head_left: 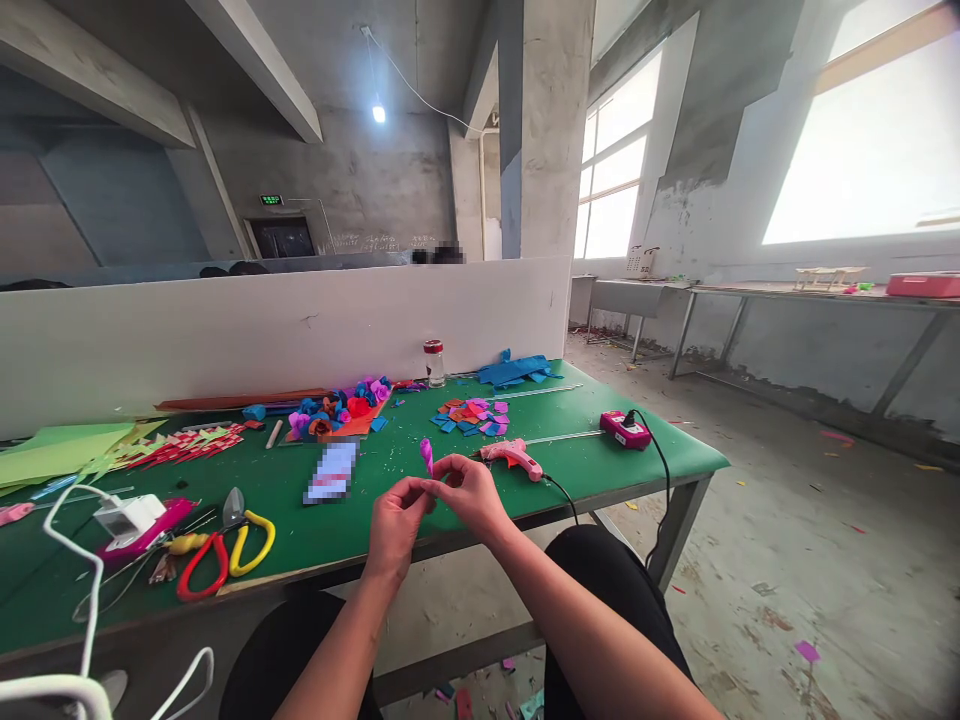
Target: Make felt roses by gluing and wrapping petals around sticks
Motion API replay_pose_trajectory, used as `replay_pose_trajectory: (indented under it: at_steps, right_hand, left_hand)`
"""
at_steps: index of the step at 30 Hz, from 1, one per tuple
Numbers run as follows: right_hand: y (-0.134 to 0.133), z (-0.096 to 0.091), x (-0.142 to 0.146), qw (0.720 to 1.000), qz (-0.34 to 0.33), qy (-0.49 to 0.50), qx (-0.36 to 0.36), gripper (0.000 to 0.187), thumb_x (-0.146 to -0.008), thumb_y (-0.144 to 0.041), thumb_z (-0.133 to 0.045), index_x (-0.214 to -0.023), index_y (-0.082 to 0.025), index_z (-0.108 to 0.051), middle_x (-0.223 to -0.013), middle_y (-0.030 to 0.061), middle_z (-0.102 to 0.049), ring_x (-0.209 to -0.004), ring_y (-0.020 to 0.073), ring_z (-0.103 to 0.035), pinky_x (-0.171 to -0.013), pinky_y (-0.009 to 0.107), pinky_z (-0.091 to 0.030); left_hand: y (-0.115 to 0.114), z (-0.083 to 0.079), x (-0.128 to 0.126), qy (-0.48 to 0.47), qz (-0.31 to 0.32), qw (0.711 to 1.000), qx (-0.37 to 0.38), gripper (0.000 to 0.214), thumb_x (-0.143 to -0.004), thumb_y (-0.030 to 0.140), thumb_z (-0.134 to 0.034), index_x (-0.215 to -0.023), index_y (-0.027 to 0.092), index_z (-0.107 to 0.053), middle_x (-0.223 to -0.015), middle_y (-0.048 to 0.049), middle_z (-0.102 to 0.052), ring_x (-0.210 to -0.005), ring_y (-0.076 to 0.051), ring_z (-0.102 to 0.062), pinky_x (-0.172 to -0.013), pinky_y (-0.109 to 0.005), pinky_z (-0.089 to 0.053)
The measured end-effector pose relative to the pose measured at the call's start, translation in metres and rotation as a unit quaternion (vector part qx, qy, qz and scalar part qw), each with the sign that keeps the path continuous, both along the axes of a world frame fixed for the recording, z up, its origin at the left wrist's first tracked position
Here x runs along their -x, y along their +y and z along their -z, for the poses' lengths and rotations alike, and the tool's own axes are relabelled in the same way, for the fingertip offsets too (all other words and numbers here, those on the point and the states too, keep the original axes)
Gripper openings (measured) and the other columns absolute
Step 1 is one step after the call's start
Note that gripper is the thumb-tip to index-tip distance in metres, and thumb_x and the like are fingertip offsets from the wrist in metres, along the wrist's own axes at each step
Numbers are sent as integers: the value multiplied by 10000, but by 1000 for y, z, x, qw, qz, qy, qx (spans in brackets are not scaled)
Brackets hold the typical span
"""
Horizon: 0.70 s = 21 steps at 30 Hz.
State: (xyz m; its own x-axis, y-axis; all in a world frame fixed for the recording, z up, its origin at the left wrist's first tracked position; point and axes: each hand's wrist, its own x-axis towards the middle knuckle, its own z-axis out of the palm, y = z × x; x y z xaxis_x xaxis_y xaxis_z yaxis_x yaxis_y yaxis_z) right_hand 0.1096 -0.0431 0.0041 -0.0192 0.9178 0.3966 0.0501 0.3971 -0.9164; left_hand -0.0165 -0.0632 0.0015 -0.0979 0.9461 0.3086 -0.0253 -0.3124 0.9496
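Observation:
A small rolled bud of purple crepe paper stands upright just above the front of the green table. My left hand and my right hand meet below it, thumbs and fingertips pinched together around its base. The fingers hide that lower end. A pink glue gun lies on the tabletop to the right of my right hand. Beyond my hands is a loose pile of purple, orange and blue paper squares. Left of it sits a heap of finished-looking paper flowers.
Pliers with red and yellow handles and a white charger occupy the left. A blurred rectangle, a glass jar, blue paper and a pink power socket are around the tabletop. A white partition borders its back.

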Motion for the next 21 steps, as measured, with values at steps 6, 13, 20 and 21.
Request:
replay_pose_trajectory:
  at_steps: [6, 13, 20, 21]
  right_hand:
    - [3, 4, 1, 1000, -15, 21, 11, 250, -726, -393, -743, -830, -166, -744, -670, 14, -707, -552, 127, -559, -548, 237, -442]
    - [2, 2, 0, 999, 32, -6, -10, 185, -749, -363, -740, -755, -179, -756, -702, 33, -714, -620, 159, -610, -638, 277, -491]
    - [-6, -1, 3, 993, 86, -42, -72, 173, -823, -323, -679, -724, -205, -758, -707, 25, -679, -660, 159, -601, -649, 265, -462]
    - [-6, -1, 4, 993, 88, -39, -70, 183, -828, -330, -676, -726, -201, -757, -710, 28, -679, -663, 158, -599, -650, 264, -459]
  left_hand:
    - [-2, -2, 0, 15, -6, 1000, -2, 351, -609, 497, -817, -675, 167, -717, -578, 4, -588, -583, -128, -478, -579, -234, -398]
    - [-1, -2, -2, 29, -13, 1000, 1, 389, -554, 518, -844, -657, 164, -717, -566, 8, -581, -560, -116, -454, -531, -224, -383]
    - [-4, -4, -7, 15, -1, 1000, -4, 370, -571, 489, -839, -659, 155, -707, -581, 2, -595, -558, -113, -465, -538, -223, -392]
    - [-4, -4, -6, 16, -1, 1000, -6, 363, -583, 487, -831, -658, 156, -703, -578, 4, -590, -558, -114, -464, -539, -223, -387]
